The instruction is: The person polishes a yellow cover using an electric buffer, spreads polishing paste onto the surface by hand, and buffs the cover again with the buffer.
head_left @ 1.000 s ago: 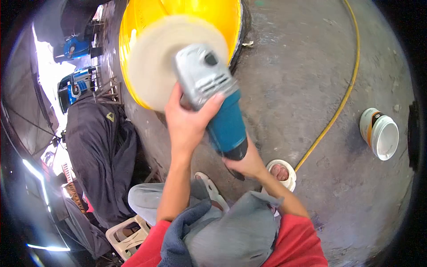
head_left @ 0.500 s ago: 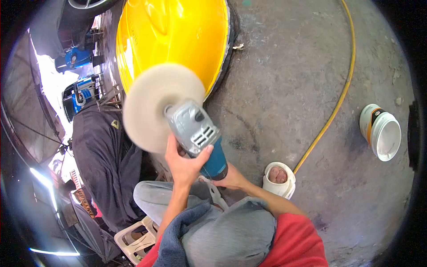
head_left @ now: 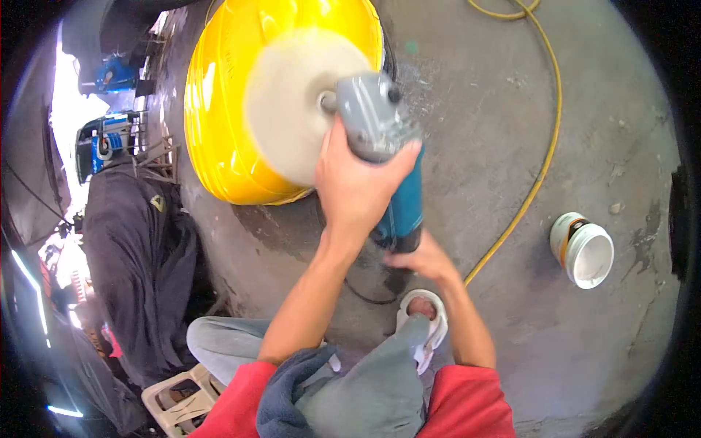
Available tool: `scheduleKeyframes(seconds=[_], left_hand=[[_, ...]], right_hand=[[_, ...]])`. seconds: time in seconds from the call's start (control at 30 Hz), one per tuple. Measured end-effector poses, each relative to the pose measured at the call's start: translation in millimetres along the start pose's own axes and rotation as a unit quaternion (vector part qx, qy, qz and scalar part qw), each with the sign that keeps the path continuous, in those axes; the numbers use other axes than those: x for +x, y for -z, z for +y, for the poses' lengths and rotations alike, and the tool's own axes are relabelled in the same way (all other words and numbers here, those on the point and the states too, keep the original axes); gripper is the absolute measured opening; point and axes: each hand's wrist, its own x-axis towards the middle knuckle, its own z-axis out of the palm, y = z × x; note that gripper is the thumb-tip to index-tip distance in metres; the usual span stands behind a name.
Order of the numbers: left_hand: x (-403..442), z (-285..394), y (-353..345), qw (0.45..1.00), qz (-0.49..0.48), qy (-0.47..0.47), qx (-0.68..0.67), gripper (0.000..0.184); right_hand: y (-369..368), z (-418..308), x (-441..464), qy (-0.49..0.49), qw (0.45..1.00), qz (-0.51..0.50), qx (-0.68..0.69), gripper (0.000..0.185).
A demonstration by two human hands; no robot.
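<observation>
My left hand [head_left: 358, 179] is wrapped around the grey metal head of a power polisher [head_left: 409, 193] with a blue body. My right hand [head_left: 423, 257] grips the dark rear end of the same tool. A round, pale polishing pad [head_left: 288, 102], blurred as if spinning, faces a glossy yellow curved panel [head_left: 219, 124]. The pad overlaps the panel in view, but whether they touch I cannot tell. Part of the panel is hidden behind the pad.
A yellow hose [head_left: 556, 124] curves across the concrete floor toward my white clog [head_left: 432, 321]. To the right stands a white bucket [head_left: 584, 252]. Dark cloth [head_left: 139, 270] drapes something at left, near a beige plastic stool [head_left: 182, 401].
Both hands and the polisher have moved forward and to the right, bringing the pad farther over the yellow panel. The view has shifted, showing more of the panel's near edge.
</observation>
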Motion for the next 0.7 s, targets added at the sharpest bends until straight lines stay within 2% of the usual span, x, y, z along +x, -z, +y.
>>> scheduleKeyframes(seconds=[0.03,0.07,0.13,0.2,0.27,0.33,0.4,0.43,0.5,0.57,0.7], left_hand=[[12,8,-3,0.998,0.003,0.017,-0.065,0.068],[21,17,-1,0.997,0.011,0.021,-0.077,0.068],[29,32,6,0.994,0.017,0.060,-0.089,0.054],[21,24,16,0.988,0.029,0.070,-0.134,0.051],[-2,14,34,0.981,0.031,0.081,-0.174,0.047],[-28,-6,51,0.971,0.034,0.111,-0.210,0.043],[-55,-14,71,0.951,0.050,0.136,-0.274,0.041],[-68,-23,78,0.949,0.054,0.137,-0.279,0.041],[-89,-47,87,0.907,0.073,0.195,-0.366,0.045],[-101,-60,91,0.900,0.089,0.189,-0.383,0.044],[-92,-50,84,0.868,0.121,0.202,-0.438,0.041]], right_hand=[[17,-17,1,-0.013,0.999,0.000,-0.039,0.045],[26,-34,-1,-0.026,0.996,0.001,-0.079,0.045],[23,-71,-15,-0.070,0.991,0.012,-0.111,0.048],[14,-84,-23,-0.109,0.983,0.025,-0.143,0.050],[-3,-64,-36,0.013,0.977,0.033,-0.212,0.056],[-24,-52,-52,0.024,0.971,0.048,-0.231,0.062],[-43,-47,-69,-0.041,0.955,0.077,-0.284,0.070],[-50,-42,-74,-0.029,0.947,0.081,-0.310,0.072],[-59,-36,-81,-0.018,0.936,0.083,-0.341,0.075],[-66,-40,-85,-0.043,0.928,0.058,-0.367,0.085],[-63,-75,-91,-0.026,0.914,0.078,-0.397,0.087]])
